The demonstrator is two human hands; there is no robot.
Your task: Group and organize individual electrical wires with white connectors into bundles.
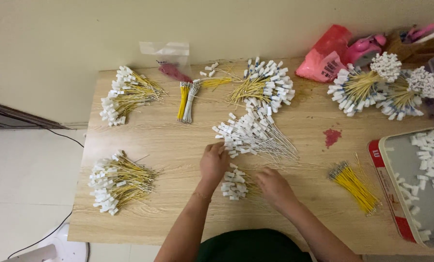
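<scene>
Both hands work at the near middle of the bench (178, 145). The left hand (214, 162) lies palm down, fingers curled on the near end of a fan of white-wired plugs (255, 136) that spreads off toward 1 o'clock. The right hand (274, 187) rests just to the right of a small bunch of plugs (234, 184) on yellow wires, which lies between the two hands. Its fingers bend down onto the wires, but whether either grip truly pinches anything is hidden under the knuckles, so I cannot tell.

The likeliest slip, as I judge it, is mixing. The small bunch lies almost touching the white-wired fan, and a sweep of either hand could drag thin wires from one heap into the other. Thin wires also snag: lifting a few may pull their neighbours along and scatter the plugs.

At 3 o'clock a loose sheaf of bare yellow wires (355, 187) lies close to the right forearm, near a tray (386, 160) of loose white plugs; an elbow swing could knock them. The heaps at 9 o'clock (117, 182) and 10 o'clock (125, 94) sit near the bench edge and could spill if nudged.
</scene>
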